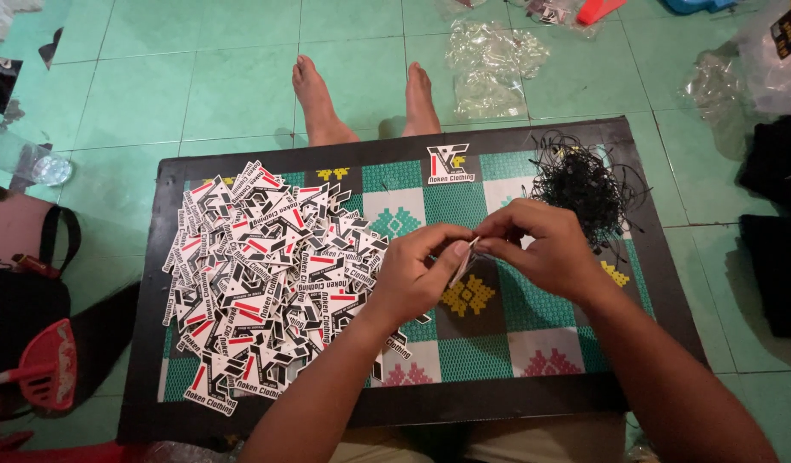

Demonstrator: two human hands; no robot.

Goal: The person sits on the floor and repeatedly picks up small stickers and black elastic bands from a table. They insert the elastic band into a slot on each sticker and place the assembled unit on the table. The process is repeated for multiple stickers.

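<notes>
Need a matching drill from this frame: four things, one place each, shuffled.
Things:
1. tag pile
2. black strings
3. single tag
4. red fan

Places:
A. between the left hand and right hand
B. on the floor, left of the board
C. board's left half
D. board's far right corner

Pairs: 1-C, 2-D, 3-A, 4-B
</notes>
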